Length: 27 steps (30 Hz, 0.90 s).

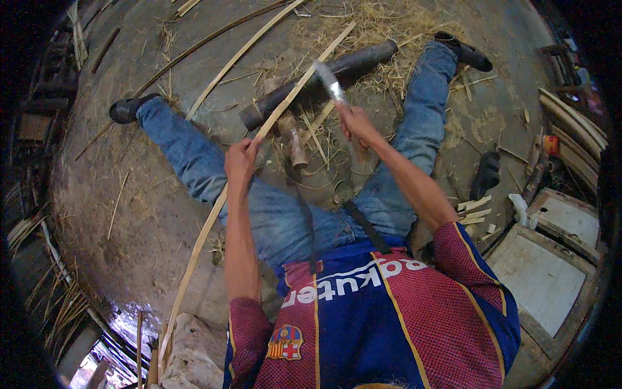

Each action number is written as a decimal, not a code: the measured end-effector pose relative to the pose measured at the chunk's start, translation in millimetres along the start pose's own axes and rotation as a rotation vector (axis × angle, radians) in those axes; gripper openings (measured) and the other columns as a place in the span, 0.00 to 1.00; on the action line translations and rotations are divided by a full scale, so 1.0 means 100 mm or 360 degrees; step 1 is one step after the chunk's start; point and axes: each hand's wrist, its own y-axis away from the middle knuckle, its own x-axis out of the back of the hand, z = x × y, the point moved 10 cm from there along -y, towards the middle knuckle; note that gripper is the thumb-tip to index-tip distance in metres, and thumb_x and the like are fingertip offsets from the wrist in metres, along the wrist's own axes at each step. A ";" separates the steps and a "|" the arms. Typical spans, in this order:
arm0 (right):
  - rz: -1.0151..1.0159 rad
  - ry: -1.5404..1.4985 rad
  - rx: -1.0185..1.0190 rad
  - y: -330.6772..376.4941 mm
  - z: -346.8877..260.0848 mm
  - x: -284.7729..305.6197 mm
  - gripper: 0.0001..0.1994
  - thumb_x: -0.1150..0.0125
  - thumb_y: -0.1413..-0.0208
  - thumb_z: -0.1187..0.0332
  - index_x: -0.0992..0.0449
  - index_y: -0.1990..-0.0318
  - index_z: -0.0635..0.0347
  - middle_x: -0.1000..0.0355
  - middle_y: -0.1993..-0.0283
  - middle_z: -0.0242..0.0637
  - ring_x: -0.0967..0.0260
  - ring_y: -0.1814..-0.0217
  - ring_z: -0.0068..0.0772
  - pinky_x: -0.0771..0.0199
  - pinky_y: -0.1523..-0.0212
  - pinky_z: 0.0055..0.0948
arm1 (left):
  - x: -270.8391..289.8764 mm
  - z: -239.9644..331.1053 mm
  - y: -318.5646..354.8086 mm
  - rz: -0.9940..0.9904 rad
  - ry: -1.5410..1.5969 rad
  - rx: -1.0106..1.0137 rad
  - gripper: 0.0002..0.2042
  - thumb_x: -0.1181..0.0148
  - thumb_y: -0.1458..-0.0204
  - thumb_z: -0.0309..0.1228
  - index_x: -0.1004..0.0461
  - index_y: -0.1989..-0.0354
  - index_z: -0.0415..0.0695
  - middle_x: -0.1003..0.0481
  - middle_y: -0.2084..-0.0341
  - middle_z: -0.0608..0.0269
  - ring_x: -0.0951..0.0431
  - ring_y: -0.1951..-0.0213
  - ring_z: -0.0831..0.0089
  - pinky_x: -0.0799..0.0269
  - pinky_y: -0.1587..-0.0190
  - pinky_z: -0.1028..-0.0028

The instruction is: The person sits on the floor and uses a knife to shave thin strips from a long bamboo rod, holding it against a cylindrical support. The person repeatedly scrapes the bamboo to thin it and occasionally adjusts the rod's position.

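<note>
Shiny metal blade [328, 82], pale bamboo strip [214, 214]

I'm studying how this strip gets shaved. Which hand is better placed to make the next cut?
Right, probably. The right hand grips the grey-bladed knife at the long pale bamboo strip, while the left hand only holds the strip.

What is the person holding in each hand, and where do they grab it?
The left hand grips the long pale bamboo strip partway along its length. The right hand grips the handle end of a metal-bladed knife.
</note>
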 end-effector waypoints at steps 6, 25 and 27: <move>0.0028 -0.0227 -0.0033 0.18 -0.03 -0.10 0.31 0.49 0.39 0.37 0.27 0.68 0.62 0.32 0.78 0.33 0.33 0.82 0.24 0.32 0.82 0.29 | 0.06 0.03 0.02 0.0046 -0.0041 -0.0088 0.22 0.42 0.42 0.48 0.22 0.73 0.38 0.27 0.82 0.48 0.27 0.76 0.51 0.35 0.69 0.59; -0.0408 -0.0245 0.0045 0.68 -0.32 -0.76 0.25 0.49 0.35 0.43 0.29 0.71 0.58 0.35 0.82 0.29 0.38 0.87 0.22 0.37 0.86 0.28 | -0.02 -0.06 0.04 -0.0057 -0.0041 0.0008 0.21 0.43 0.41 0.48 0.20 0.70 0.39 0.25 0.83 0.56 0.25 0.77 0.65 0.31 0.71 0.65; 0.0074 -0.0334 0.0017 0.58 -0.22 -0.41 0.24 0.48 0.35 0.45 0.28 0.69 0.59 0.35 0.82 0.30 0.35 0.84 0.26 0.35 0.83 0.31 | -0.04 0.00 0.01 -0.0161 -0.0097 0.0023 0.21 0.43 0.40 0.49 0.18 0.66 0.40 0.25 0.81 0.56 0.24 0.75 0.66 0.31 0.69 0.67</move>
